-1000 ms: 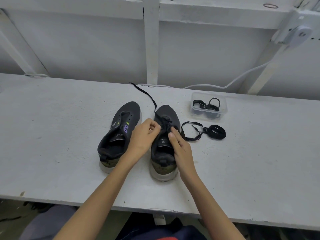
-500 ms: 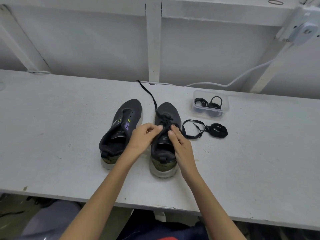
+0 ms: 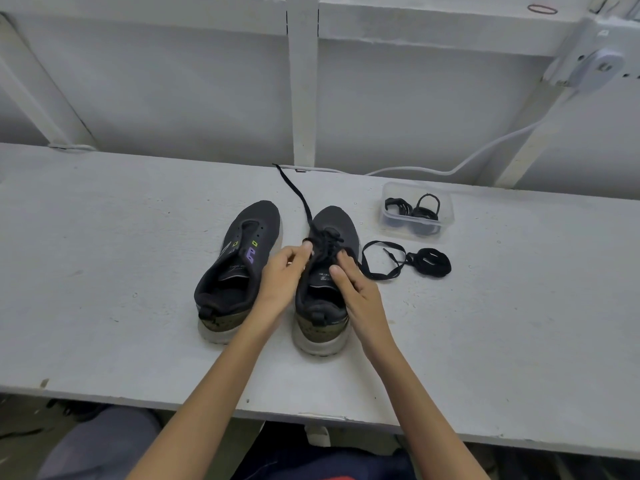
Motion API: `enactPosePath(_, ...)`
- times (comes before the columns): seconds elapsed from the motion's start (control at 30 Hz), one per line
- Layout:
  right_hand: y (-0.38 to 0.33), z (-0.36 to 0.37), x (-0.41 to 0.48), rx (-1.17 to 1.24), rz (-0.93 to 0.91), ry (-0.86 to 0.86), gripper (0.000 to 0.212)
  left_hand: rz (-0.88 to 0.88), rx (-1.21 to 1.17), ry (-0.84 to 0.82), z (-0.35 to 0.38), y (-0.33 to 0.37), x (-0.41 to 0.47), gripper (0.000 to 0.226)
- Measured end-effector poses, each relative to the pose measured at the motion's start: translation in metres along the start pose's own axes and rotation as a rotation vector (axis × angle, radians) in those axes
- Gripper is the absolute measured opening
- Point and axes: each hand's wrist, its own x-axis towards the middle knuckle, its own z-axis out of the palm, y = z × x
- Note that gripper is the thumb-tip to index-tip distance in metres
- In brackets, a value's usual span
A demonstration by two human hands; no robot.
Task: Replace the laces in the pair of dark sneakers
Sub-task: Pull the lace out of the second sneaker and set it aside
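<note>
The left hand (image 3: 282, 277) and right hand (image 3: 358, 294) pinch the black lace (image 3: 327, 240) atop the right-side sneaker (image 3: 341, 221) on the table (image 3: 104, 271).

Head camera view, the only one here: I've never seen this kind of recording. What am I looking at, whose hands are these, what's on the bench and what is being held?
There is no machine here. A person wears a wide-angle camera on the head, looking forward and down, so both arms enter from the bottom edge. The left hand and the right hand work at the partly laced sneaker, and each seems to pinch the black lace near the eyelets. One end of it trails toward the wall. Beside it stands the other sneaker, with no lace in it. On the white table, to the right, lie a loop of lace, a coiled bundle and a clear plastic box holding more dark coils.
</note>
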Motion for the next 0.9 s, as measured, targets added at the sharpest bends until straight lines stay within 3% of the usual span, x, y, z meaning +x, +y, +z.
enactPosePath(0.13, 0.001, -0.004, 0.002, 0.003, 0.0, -0.013, 0.044, 0.078, 0.056, -0.001, 0.0, 0.006, -0.002, 0.017)
enactPosePath(0.33, 0.001, -0.006, 0.004, -0.086, -0.028, -0.063, 0.045, 0.116, -0.004, 0.176, -0.008, 0.034, 0.023, 0.022)
enactPosePath(0.57, 0.002, -0.007, 0.006, -0.081, -0.025, -0.061, 0.046, 0.01, 0.007, 0.096, 0.006, 0.015, 0.0, 0.039)
enactPosePath(0.7, 0.002, -0.005, 0.005, -0.078, -0.03, -0.053, 0.046, 0.081, 0.139, 0.088, 0.004, 0.012, -0.005, 0.025)
enactPosePath(0.9, -0.001, -0.009, 0.005, -0.082, -0.01, -0.062, 0.046, 0.144, -0.166, 0.296, -0.009, 0.041, 0.008, 0.019)
